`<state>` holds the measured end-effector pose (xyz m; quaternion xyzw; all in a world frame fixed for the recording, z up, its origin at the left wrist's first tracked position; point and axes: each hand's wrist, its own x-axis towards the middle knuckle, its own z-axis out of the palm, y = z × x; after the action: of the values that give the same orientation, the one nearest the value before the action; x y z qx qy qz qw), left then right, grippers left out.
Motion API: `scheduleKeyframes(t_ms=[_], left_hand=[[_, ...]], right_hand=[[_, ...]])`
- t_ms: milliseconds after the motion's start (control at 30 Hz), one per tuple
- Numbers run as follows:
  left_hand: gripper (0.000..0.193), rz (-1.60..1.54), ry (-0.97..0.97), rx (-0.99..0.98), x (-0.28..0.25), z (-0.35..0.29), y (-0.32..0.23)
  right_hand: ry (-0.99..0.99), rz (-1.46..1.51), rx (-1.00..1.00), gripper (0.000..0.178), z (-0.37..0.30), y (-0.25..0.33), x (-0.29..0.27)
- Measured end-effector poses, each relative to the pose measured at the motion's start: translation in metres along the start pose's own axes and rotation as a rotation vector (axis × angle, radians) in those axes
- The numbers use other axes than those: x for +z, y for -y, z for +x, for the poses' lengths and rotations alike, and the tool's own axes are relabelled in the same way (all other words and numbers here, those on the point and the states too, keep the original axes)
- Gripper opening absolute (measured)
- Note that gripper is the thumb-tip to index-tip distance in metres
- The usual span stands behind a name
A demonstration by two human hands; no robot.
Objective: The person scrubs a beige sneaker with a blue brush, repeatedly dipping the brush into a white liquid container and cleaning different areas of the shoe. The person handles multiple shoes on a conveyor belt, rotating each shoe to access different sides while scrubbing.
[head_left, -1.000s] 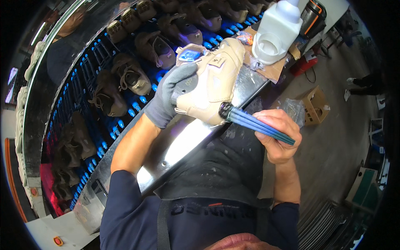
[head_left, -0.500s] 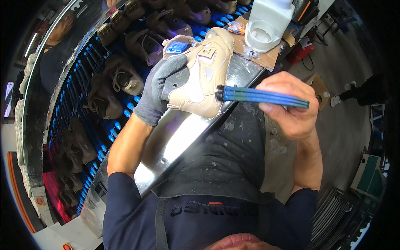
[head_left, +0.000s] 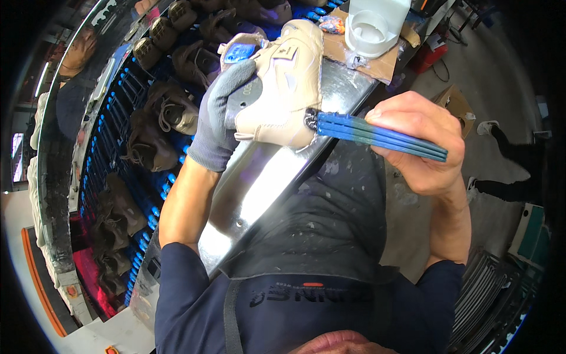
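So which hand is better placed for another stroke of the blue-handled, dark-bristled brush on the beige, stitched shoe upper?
Right, I'd say: the bare right hand grips the brush, its bristles at the shoe upper's edge. The grey-gloved left hand is occupied holding the shoe upper.

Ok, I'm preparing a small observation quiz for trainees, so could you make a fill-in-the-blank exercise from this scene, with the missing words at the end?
1. The left hand wears a grey ____.
2. That same hand holds a beige ____.
3. The right hand grips a blue-handled ____.
4. The white container stands on a piece of brown ____.

Missing words, in order: glove; shoe; brush; cardboard.
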<state>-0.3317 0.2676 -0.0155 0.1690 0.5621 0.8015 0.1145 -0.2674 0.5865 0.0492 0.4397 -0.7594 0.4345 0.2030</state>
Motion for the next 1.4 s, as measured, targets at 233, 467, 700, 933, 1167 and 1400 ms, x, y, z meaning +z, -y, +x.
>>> scheduleKeyframes(t_ms=[233, 467, 700, 933, 1167, 1400], left_hand=[[0.056, 0.602, -0.104, 0.241, -0.007, 0.011, 0.006], [0.016, -0.516, 0.074, -0.033, 0.026, 0.039, -0.01], [0.02, -0.658, 0.216, -0.097, 0.037, 0.047, -0.024], [0.034, -0.723, -0.16, -0.23, 0.06, 0.042, -0.038], [0.032, -0.896, 0.224, -0.186, 0.019, 0.044, -0.022], [0.024, -0.783, 0.09, 0.002, 0.017, 0.041, -0.014]], right_hand=[[0.068, -0.214, -0.158, 0.034, 0.005, -0.002, -0.014], [0.183, -0.476, -0.249, 0.036, 0.027, 0.013, -0.025], [0.241, -0.583, -0.405, 0.04, 0.037, 0.011, -0.034], [0.236, -0.756, -0.452, 0.038, 0.035, 0.016, -0.028], [0.183, -0.839, -0.452, 0.036, 0.028, 0.018, -0.019], [0.19, -0.744, -0.355, 0.032, 0.022, 0.01, -0.018]])
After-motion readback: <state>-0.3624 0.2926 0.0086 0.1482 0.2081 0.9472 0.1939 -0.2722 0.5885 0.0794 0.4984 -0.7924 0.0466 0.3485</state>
